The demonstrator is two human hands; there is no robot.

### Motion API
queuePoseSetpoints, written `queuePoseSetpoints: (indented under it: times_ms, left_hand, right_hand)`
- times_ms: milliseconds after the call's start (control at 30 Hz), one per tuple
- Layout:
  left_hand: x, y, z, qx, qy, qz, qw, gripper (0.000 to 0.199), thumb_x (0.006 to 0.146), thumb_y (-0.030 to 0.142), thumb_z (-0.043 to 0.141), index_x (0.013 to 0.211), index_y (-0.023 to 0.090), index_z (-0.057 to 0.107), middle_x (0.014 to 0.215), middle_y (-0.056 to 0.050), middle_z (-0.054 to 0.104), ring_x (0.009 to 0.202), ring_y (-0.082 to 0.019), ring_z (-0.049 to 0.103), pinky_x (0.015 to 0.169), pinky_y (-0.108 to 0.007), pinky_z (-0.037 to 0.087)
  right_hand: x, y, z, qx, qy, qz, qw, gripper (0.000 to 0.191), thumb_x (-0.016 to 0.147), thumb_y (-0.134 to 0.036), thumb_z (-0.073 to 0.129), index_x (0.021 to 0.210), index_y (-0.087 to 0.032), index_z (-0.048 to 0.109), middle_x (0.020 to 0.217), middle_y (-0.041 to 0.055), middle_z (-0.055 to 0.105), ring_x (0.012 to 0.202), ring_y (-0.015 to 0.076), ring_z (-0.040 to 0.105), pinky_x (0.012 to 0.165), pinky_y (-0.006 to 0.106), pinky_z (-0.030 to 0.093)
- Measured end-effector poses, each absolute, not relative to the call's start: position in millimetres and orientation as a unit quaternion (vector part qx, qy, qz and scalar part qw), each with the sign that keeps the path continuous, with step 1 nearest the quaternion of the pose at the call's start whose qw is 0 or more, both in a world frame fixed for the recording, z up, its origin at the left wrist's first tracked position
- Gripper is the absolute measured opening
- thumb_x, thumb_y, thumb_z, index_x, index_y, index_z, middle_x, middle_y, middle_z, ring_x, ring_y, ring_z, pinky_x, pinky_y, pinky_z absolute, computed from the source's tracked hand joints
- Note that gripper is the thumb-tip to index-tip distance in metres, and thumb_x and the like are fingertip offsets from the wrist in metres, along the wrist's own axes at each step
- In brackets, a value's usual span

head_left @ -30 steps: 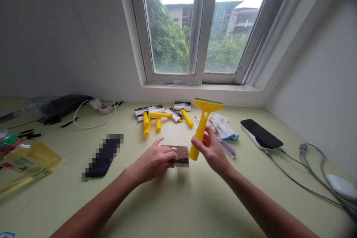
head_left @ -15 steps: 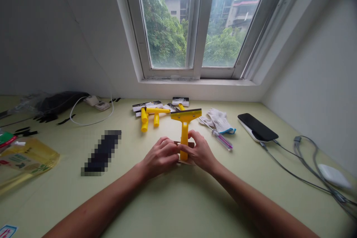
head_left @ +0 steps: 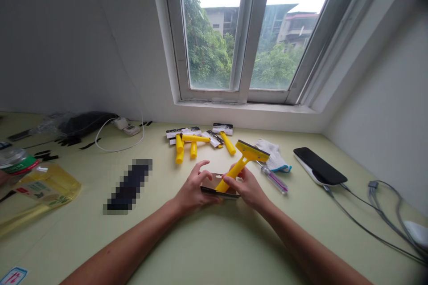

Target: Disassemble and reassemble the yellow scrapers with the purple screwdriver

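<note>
Over the middle of the pale green desk (head_left: 150, 240), your right hand (head_left: 247, 185) had its fingers curled and clamped around the handle of a yellow plastic scraper (head_left: 238, 168). The scraper lay tilted, with its wide head up and to the right and the lower end of its handle crossing a brown card-backed pack (head_left: 214, 182). Your left hand (head_left: 195, 189) sat just beside the pack with its fingers against the near edge and one digit lifted apart from the rest, though you could not tell whether it pinched the card or only rested there. Your two hands were close together, with the pack between them. Behind them lay more yellow scrapers (head_left: 189, 144) among their black-and-white packaging cards (head_left: 222, 128). To the right were a white work glove with a blue cuff (head_left: 272, 155) and a screwdriver with a clear striped handle (head_left: 274, 179). Farther right, a black phone (head_left: 319, 159) rested on a white charger (head_left: 306, 164), and to the left lay a yellow plastic pouch (head_left: 48, 185).
</note>
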State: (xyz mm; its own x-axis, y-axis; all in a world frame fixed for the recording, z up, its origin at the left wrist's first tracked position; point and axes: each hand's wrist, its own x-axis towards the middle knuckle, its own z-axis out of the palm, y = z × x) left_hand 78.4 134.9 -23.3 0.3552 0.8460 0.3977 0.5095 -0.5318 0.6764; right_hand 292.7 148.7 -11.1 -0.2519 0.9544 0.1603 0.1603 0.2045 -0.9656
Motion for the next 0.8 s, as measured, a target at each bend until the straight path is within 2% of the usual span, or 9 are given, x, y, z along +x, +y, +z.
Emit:
queuePoseSetpoints:
  times_ms: [100,267,333,467,533,600,667,733,800]
  left_hand:
    - [73.9,135.3,-19.0,0.788,0.438,0.326,0.285,0.049,0.057,0.039,0.084,0.095,0.020,0.060,0.143,-0.014,0.037,0.133,-0.033,0.037,0.105,-0.043,0.038]
    - [70.5,137.0,-13.8,0.759,0.410,0.340,0.375,0.020,0.071,0.030,0.075,0.087,0.019,0.070,0.119,-0.010,0.057,0.117,-0.027,0.052,0.102,-0.038,0.041]
    - [72.8,138.4,-15.2,0.718,0.392,0.382,0.429,0.024,0.071,0.031,0.077,0.091,0.018,0.073,0.117,-0.010,0.056,0.118,-0.027,0.051,0.099,-0.035,0.044]
    - [85.2,137.4,-17.9,0.610,0.375,0.450,0.534,0.030,0.065,0.032,0.081,0.090,0.015,0.074,0.135,-0.012,0.045,0.120,-0.031,0.050,0.089,-0.033,0.052]
    - [93.5,133.8,-17.1,0.557,0.367,0.467,0.581,0.040,0.065,0.032,0.082,0.100,0.016,0.071,0.134,-0.013,0.049,0.112,-0.030,0.057,0.082,-0.036,0.055]
    - [100.7,129.6,-15.6,0.503,0.356,0.485,0.620,0.055,0.066,0.030,0.082,0.116,0.017,0.063,0.122,-0.014,0.060,0.102,-0.028,0.063,0.082,-0.039,0.055]
    - [105.1,126.3,-14.3,0.466,0.349,0.507,0.635,0.067,0.066,0.026,0.082,0.126,0.017,0.055,0.111,-0.012,0.067,0.098,-0.026,0.065,0.088,-0.042,0.053]
    - [106.5,125.0,-13.3,0.454,0.346,0.529,0.628,0.070,0.065,0.022,0.083,0.128,0.017,0.053,0.109,-0.010,0.069,0.102,-0.025,0.064,0.094,-0.041,0.049]
    - [106.2,125.1,-12.1,0.453,0.345,0.540,0.620,0.067,0.065,0.021,0.083,0.126,0.016,0.055,0.110,-0.009,0.069,0.104,-0.024,0.063,0.097,-0.040,0.048]
  right_hand:
    - [293.1,149.1,-7.6,-0.440,-0.656,0.457,0.409,0.036,0.076,-0.047,0.069,0.092,-0.019,0.055,0.087,0.0035,0.067,0.082,0.0205,0.062,0.072,0.031,0.049]
    - [290.5,154.6,-0.7,-0.468,-0.649,0.473,0.368,0.039,0.080,-0.054,0.060,0.088,-0.016,0.061,0.085,0.0047,0.065,0.080,0.0210,0.060,0.071,0.031,0.046]
    - [290.9,159.2,3.5,-0.472,-0.631,0.499,0.361,0.044,0.083,-0.057,0.053,0.087,-0.015,0.065,0.086,0.0055,0.065,0.083,0.0213,0.059,0.074,0.031,0.046]
    - [291.3,171.1,11.4,-0.444,-0.621,0.570,0.305,0.045,0.079,-0.058,0.059,0.085,-0.015,0.068,0.080,0.0035,0.064,0.076,0.0184,0.057,0.069,0.029,0.044]
    - [290.5,175.8,13.3,-0.416,-0.630,0.604,0.255,0.044,0.079,-0.057,0.060,0.085,-0.014,0.069,0.078,0.0031,0.065,0.072,0.0173,0.057,0.066,0.029,0.044]
    - [289.9,177.9,13.8,-0.385,-0.639,0.622,0.238,0.042,0.080,-0.055,0.061,0.092,-0.015,0.069,0.086,0.0045,0.067,0.078,0.0190,0.059,0.070,0.030,0.045]
    - [290.7,178.2,13.4,-0.366,-0.644,0.613,0.275,0.042,0.076,-0.049,0.068,0.104,-0.018,0.066,0.105,0.0062,0.066,0.093,0.0221,0.060,0.078,0.032,0.047]
    - [293.4,178.9,12.4,-0.361,-0.626,0.604,0.337,0.050,0.073,-0.043,0.074,0.115,-0.021,0.059,0.119,0.0076,0.061,0.104,0.0238,0.058,0.083,0.034,0.047]
    - [296.5,181.5,11.2,-0.368,-0.580,0.607,0.400,0.049,0.076,-0.045,0.070,0.116,-0.021,0.056,0.116,0.0091,0.063,0.105,0.0244,0.059,0.084,0.036,0.047]
